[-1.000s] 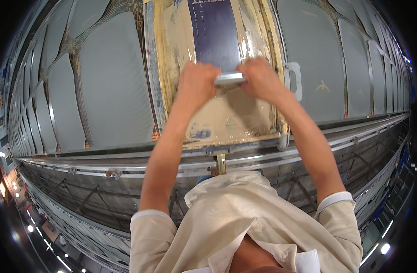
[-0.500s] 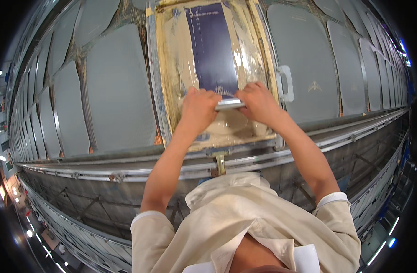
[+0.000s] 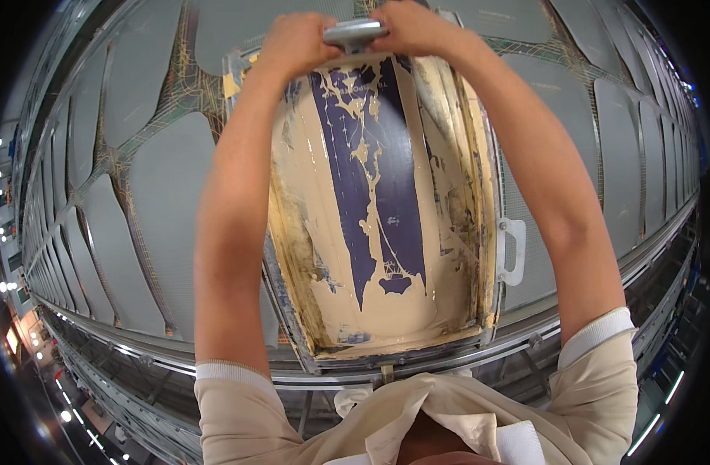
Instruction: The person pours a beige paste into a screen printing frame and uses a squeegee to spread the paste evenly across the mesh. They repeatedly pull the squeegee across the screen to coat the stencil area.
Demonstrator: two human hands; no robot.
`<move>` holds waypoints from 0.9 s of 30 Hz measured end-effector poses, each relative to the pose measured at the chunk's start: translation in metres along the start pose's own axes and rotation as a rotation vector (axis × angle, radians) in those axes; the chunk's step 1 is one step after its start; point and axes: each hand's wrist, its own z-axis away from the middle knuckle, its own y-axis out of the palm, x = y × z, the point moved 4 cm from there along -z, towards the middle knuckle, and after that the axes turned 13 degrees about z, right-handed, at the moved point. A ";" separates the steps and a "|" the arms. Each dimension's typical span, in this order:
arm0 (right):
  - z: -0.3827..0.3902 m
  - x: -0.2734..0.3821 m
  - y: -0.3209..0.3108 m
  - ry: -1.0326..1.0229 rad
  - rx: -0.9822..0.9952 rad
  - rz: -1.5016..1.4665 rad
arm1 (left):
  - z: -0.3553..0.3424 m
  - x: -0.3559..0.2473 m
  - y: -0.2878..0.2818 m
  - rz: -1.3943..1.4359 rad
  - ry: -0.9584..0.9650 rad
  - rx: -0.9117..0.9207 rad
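My left hand (image 3: 299, 44) and my right hand (image 3: 417, 28) grip the two ends of a squeegee (image 3: 355, 32) with a grey metal top. It stands at the far end of a screen printing frame (image 3: 488, 298), and its lower edge is partly hidden. Fingers of both hands are wrapped round it. Inside the frame, beige ink (image 3: 386, 322) lies in a thick layer at the near end and along the sides. Down the middle runs a dark purple band (image 3: 397, 182), crossed by streaks and drips of ink.
A white handle (image 3: 512, 252) sticks out from the frame's right side. Grey flat pieces (image 3: 169, 209) with printed marks lie in rows on the long table on both sides. A metal rail (image 3: 176, 358) runs along the table's near edge, close to my body.
Both hands have moved the squeegee from the near part of the frame to its far end. Ink streaks now cross the purple band. My head view has shifted forward.
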 end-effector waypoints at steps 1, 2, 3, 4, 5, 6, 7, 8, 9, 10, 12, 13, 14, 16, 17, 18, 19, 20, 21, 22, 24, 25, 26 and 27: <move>-0.004 0.000 0.000 -0.009 -0.008 0.000 | -0.001 0.003 0.001 0.033 -0.036 -0.002; -0.004 0.001 0.002 0.000 0.014 -0.013 | 0.002 0.004 0.003 0.064 -0.073 -0.004; -0.003 0.008 -0.006 0.004 0.030 -0.019 | 0.005 0.005 0.003 0.091 -0.108 -0.016; 0.000 0.015 -0.009 0.007 0.045 -0.025 | 0.011 0.006 0.007 0.112 -0.094 -0.037; 0.006 0.020 -0.003 0.016 0.053 -0.049 | 0.019 0.006 0.012 0.133 -0.079 -0.060; 0.016 0.022 0.001 0.034 0.050 -0.065 | 0.023 0.001 0.013 0.151 -0.051 -0.086; 0.024 0.024 0.005 0.048 0.044 -0.080 | 0.031 -0.007 0.014 0.133 -0.059 -0.093; 0.041 0.030 0.010 0.036 -0.015 -0.043 | 0.045 -0.019 0.020 0.116 -0.067 -0.101; 0.057 0.045 0.007 0.050 0.000 -0.029 | 0.063 -0.031 0.022 0.096 -0.084 -0.116; 0.076 0.058 0.008 0.043 -0.013 -0.012 | 0.079 -0.047 0.025 0.041 -0.053 -0.115; 0.119 0.086 0.013 0.008 -0.039 -0.015 | 0.121 -0.072 0.037 0.125 -0.008 -0.104; 0.144 0.103 0.015 -0.020 -0.050 -0.035 | 0.144 -0.086 0.045 0.139 0.016 -0.113; 0.169 0.119 0.019 -0.007 -0.046 -0.041 | 0.168 -0.102 0.055 0.158 0.038 -0.118; 0.224 0.153 0.026 0.014 -0.034 -0.091 | 0.221 -0.140 0.070 0.121 0.062 -0.137; 0.253 0.171 0.030 0.023 -0.025 -0.135 | 0.248 -0.156 0.081 0.122 0.063 -0.125; 0.284 0.190 0.034 0.025 -0.024 -0.143 | 0.274 -0.172 0.092 0.126 0.068 -0.107; 0.311 0.207 0.035 0.021 -0.030 -0.145 | 0.302 -0.189 0.100 0.133 0.054 -0.103; 0.338 0.224 0.037 0.020 -0.041 -0.156 | 0.329 -0.207 0.108 0.141 0.047 -0.098; 0.360 0.241 0.037 0.011 -0.056 -0.166 | 0.349 -0.219 0.112 0.143 0.036 -0.099; 0.376 0.251 0.036 0.007 -0.067 -0.176 | 0.362 -0.229 0.114 0.124 0.028 -0.096; 0.388 0.261 0.026 0.006 -0.055 -0.211 | 0.379 -0.243 0.116 0.083 0.015 -0.087; 0.390 0.265 0.017 0.007 -0.050 -0.229 | 0.382 -0.247 0.115 0.090 0.009 -0.092; 0.391 0.256 0.012 0.171 0.227 -0.313 | 0.383 -0.249 0.114 0.096 0.002 -0.097; 0.393 0.245 0.002 0.224 0.049 -0.326 | 0.385 -0.252 0.113 0.103 -0.006 -0.101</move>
